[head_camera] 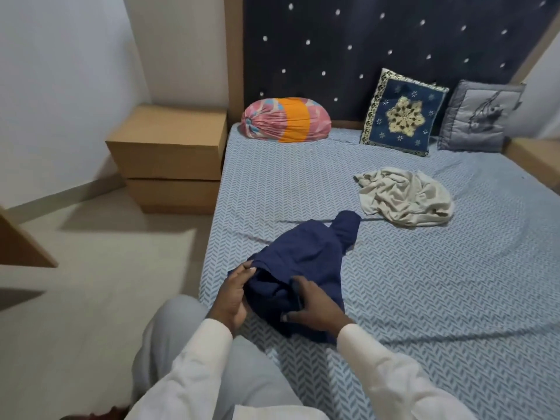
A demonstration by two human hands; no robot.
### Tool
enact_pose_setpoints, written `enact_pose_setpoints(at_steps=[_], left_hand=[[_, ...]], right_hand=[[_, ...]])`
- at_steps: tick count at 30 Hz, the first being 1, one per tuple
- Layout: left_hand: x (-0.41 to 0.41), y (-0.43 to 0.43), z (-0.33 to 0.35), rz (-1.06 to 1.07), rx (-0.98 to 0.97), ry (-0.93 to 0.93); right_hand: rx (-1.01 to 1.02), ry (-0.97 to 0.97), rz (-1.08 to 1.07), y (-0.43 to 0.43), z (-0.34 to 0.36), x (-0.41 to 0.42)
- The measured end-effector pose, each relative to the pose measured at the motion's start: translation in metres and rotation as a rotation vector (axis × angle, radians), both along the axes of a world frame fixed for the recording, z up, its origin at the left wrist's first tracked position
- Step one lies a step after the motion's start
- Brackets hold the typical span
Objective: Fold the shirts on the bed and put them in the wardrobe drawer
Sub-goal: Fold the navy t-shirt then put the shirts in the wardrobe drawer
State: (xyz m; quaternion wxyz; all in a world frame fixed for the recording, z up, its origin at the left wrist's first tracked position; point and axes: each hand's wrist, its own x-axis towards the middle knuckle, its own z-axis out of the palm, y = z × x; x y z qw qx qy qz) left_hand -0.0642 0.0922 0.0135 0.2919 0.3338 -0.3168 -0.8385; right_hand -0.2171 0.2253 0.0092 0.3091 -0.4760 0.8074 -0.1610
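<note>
— What have your hands got hold of?

— Both are on the navy shirt [303, 253]. My left hand [231, 295] grips its bunched near end from the side, fingers curled up along the cloth. My right hand [315, 307] is closed on the same bunch from the other side, with the fingers on top and the thumb tucked underneath. So neither hand is spread wide, and each holds cloth.

— And where is that shirt lying?

— On the bed [439, 313], close to the side edge where I stand. It is crumpled rather than flat, and one sleeve trails away from me towards the middle of the bed.

— Any other shirt there?

— Yes, a cream shirt [406, 197]. It lies in a loose heap farther in, about the middle of the bed, near the tip of the navy sleeve but apart from it. I am not touching it.

— What lies beyond that?

— Three things sit along the head edge against the dark dotted headboard [363, 40]. A pink and orange bolster [286, 120] lies at the corner on my side. A blue patterned cushion [403, 116] comes next, and a grey cushion [478, 116] stands just beside it. Both cushions lean upright.

— And off the bed?

— A brown bedside cabinet [169, 156] stands on the floor [91, 268], against that same head corner. My knee in grey trousers [175, 322] is at the side edge, below my left hand.
</note>
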Motion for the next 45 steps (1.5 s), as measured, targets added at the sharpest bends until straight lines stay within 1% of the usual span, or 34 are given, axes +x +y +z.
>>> enact_pose_setpoints(at_steps=[3, 4, 5, 7, 8, 10, 12, 16, 19, 20, 22, 24, 25, 27, 28, 29, 30, 32, 34, 36, 38, 39, 42, 45], left_hand=[[0.011, 0.000, 0.000, 0.036, -0.073, -0.020], [0.015, 0.001, 0.000, 0.055, -0.115, -0.037], [0.016, 0.001, 0.001, 0.076, -0.152, -0.058], [0.017, 0.000, 0.002, 0.128, -0.195, -0.110], [0.016, 0.000, 0.002, 0.145, -0.207, -0.132], [0.015, 0.001, 0.001, 0.133, -0.230, -0.147], [0.012, 0.004, 0.003, 0.099, -0.272, -0.164], [0.011, 0.003, 0.003, 0.152, -0.398, -0.277], [0.015, 0.001, -0.001, 0.261, -0.526, -0.382], [0.016, 0.001, 0.000, 0.295, -0.587, -0.438], [0.016, 0.002, 0.003, 0.325, -0.756, -0.534], [0.013, 0.004, 0.000, 0.240, -0.884, -0.589], [0.012, 0.004, -0.003, 0.160, -0.915, -0.623], [0.009, 0.006, -0.014, -0.045, -0.973, -0.733], [0.008, 0.005, -0.015, -0.120, -0.990, -0.771], [0.009, 0.007, -0.016, -0.172, -0.956, -0.750], [0.008, 0.009, -0.014, -0.192, -0.886, -0.694], [0.006, 0.013, -0.010, -0.188, -0.749, -0.579], [0.005, 0.014, -0.009, -0.178, -0.712, -0.511], [0.006, 0.014, -0.010, -0.197, -0.689, -0.463], [0.006, 0.014, -0.011, -0.215, -0.672, -0.445], [0.007, 0.014, -0.010, -0.222, -0.667, -0.438], [0.008, 0.014, -0.008, -0.201, -0.638, -0.424], [0.009, 0.011, -0.011, -0.167, -0.602, -0.454]], right_hand=[[-0.086, 0.155, -0.142, -0.005, -0.005, 0.003], [-0.099, 0.139, -0.170, -0.007, 0.000, -0.004], [-0.139, 0.061, -0.215, -0.008, 0.007, -0.014], [-0.223, -0.220, -0.299, -0.009, 0.030, -0.036], [-0.266, -0.315, -0.343, -0.007, 0.043, -0.046], [-0.318, -0.383, -0.378, -0.003, 0.061, -0.061], [-0.335, -0.407, -0.370, 0.002, 0.070, -0.069], [-0.371, -0.396, -0.327, 0.006, 0.076, -0.076], [-0.359, -0.339, -0.217, 0.014, 0.085, -0.082], [-0.330, -0.283, -0.148, 0.018, 0.087, -0.084], [-0.200, -0.066, -0.015, 0.026, 0.087, -0.089], [0.002, 0.192, 0.061, 0.035, 0.077, -0.093], [0.100, 0.265, 0.075, 0.039, 0.069, -0.091], [0.293, 0.349, 0.057, 0.049, 0.048, -0.085], [0.352, 0.365, 0.052, 0.051, 0.040, -0.080], [0.379, 0.371, 0.048, 0.055, 0.030, -0.074], [0.365, 0.375, 0.031, 0.057, 0.025, -0.067], [0.221, 0.376, -0.015, 0.054, 0.019, -0.054], [0.097, 0.343, -0.011, 0.045, 0.018, -0.042], [0.102, 0.307, 0.067, 0.035, 0.017, -0.031], [0.123, 0.334, 0.105, 0.027, 0.014, -0.021], [0.119, 0.353, 0.084, 0.024, 0.012, -0.019], [0.057, 0.361, -0.071, 0.019, 0.010, -0.023], [-0.098, 0.267, -0.252, 0.018, 0.021, -0.032]])
